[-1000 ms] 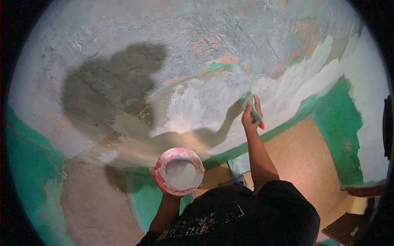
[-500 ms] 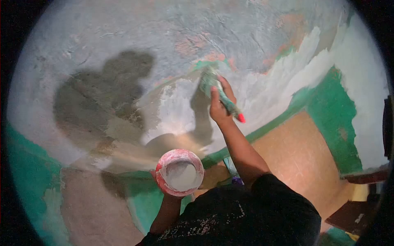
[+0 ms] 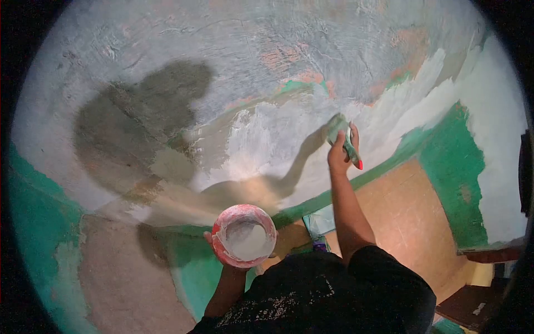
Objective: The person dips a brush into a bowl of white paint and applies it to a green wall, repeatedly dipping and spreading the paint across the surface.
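A green-handled brush (image 3: 346, 139) with a red tip at its handle end is in my right hand (image 3: 340, 155), its head against the whitish painted wall (image 3: 300, 133). My left hand (image 3: 210, 238) holds a red container (image 3: 220, 253) smeared with white from beneath and the side; most of its fingers are hidden under it. Inside the container lies a pale, thick-looking liquid (image 3: 247, 240). The container is held below the wet white patch on the wall.
Green wall areas (image 3: 450, 161) and a tan panel (image 3: 400, 200) lie to the right, with a dark brown object (image 3: 473, 306) at the lower right. A light-blue item (image 3: 321, 222) shows beside my right arm. Shadows fall on the left wall.
My right hand and the brush have moved right and slightly down along the wall. The light-blue item shows more. My left hand and the container have hardly moved.
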{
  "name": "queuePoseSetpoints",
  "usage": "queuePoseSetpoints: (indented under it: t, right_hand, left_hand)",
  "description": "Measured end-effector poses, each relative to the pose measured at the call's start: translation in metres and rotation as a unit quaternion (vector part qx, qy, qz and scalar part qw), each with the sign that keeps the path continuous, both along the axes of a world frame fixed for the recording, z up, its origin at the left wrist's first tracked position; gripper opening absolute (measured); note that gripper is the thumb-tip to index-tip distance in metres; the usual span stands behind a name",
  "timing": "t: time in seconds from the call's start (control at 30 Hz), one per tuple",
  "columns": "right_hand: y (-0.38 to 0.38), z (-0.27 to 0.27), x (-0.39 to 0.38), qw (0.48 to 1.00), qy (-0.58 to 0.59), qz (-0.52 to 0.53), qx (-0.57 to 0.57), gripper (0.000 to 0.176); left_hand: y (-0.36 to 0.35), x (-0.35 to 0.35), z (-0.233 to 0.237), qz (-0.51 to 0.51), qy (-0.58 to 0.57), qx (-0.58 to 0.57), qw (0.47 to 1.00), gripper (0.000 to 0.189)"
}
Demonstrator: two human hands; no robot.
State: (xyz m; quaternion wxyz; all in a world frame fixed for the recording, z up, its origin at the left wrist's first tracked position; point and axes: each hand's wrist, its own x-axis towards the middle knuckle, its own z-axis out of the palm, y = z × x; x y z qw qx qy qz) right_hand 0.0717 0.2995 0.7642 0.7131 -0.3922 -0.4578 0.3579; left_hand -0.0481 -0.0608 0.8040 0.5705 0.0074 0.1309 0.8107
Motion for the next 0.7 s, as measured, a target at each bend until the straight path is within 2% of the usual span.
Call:
queuePoseSetpoints:
  t: [0.03, 0.07, 0.1, 0.13, 0.17, 0.2, 0.27, 0.3, 0.33, 0.37, 0.4, 0.43, 0.47, 0.5, 0.57, 0.63, 0.7]
  right_hand:
    - [-0.011, 0.026, -0.014, 0.995, 0.068, 0.029, -0.064, 0.043]
    - [-0.032, 0.062, -0.029, 0.964, 0.207, 0.117, -0.118, 0.045]
    - [-0.029, 0.054, -0.049, 0.995, 0.051, 0.032, -0.074, 0.043]
    - [-0.044, 0.075, -0.058, 0.974, 0.178, 0.113, -0.083, 0.043]
    - [-0.047, 0.074, -0.067, 0.964, 0.215, 0.138, -0.076, 0.042]
    - [-0.065, 0.095, -0.065, 0.946, 0.243, 0.194, -0.096, 0.042]
    - [-0.081, 0.115, -0.051, 0.960, 0.173, 0.221, -0.016, 0.039]
    - [-0.083, 0.114, -0.047, 0.975, 0.075, 0.191, 0.085, 0.037]
    - [-0.083, 0.117, -0.045, 0.969, -0.022, 0.158, 0.187, 0.035]
    - [-0.086, 0.123, -0.043, 0.963, -0.008, 0.143, 0.229, 0.038]
    - [-0.075, 0.118, -0.039, 0.947, -0.100, 0.132, 0.274, 0.040]
    - [-0.055, 0.105, -0.032, 0.921, -0.191, 0.120, 0.317, 0.042]
    - [-0.035, 0.091, -0.025, 0.885, -0.280, 0.108, 0.356, 0.044]
    - [-0.020, 0.076, -0.020, 0.898, -0.251, 0.106, 0.347, 0.049]
    - [-0.002, 0.041, 0.001, 0.883, -0.320, 0.060, 0.337, 0.046]
    - [0.007, 0.018, 0.019, 0.887, -0.355, 0.032, 0.293, 0.046]
    - [-0.005, 0.028, 0.020, 0.920, -0.306, 0.016, 0.245, 0.043]
  left_hand:
    - [-0.003, -0.005, -0.008, -0.008, 0.085, -0.071, 0.994, 0.108]
    - [0.000, 0.000, -0.001, 0.013, -0.122, 0.023, 0.992, 0.109]
    - [0.005, 0.009, 0.013, 0.032, -0.323, 0.115, 0.939, 0.109]
    - [0.008, 0.010, 0.015, 0.025, -0.317, 0.124, 0.940, 0.106]
    - [0.011, 0.011, 0.017, 0.018, -0.310, 0.133, 0.941, 0.104]
    - [0.012, 0.005, 0.005, -0.013, -0.097, 0.061, 0.993, 0.099]
    - [0.014, 0.010, 0.002, -0.025, -0.078, 0.034, 0.996, 0.097]
    - [0.016, 0.016, 0.013, -0.002, -0.273, 0.078, 0.959, 0.098]
    - [0.022, 0.018, 0.017, -0.004, -0.283, 0.096, 0.954, 0.098]
    - [0.027, 0.019, 0.021, -0.005, -0.293, 0.114, 0.949, 0.098]
    - [0.031, 0.019, 0.021, -0.028, -0.125, 0.102, 0.987, 0.099]
    - [0.032, 0.019, 0.022, -0.047, 0.048, 0.087, 0.994, 0.099]
    - [0.030, 0.014, 0.017, -0.065, 0.065, 0.075, 0.993, 0.098]
    - [0.026, 0.009, 0.013, -0.082, 0.081, 0.062, 0.991, 0.097]
    - [0.024, 0.001, 0.008, -0.082, 0.101, 0.038, 0.991, 0.095]
    - [0.019, 0.006, 0.016, -0.031, 0.089, 0.014, 0.995, 0.093]
    - [0.015, 0.009, 0.014, 0.043, 0.056, 0.007, 0.997, 0.092]
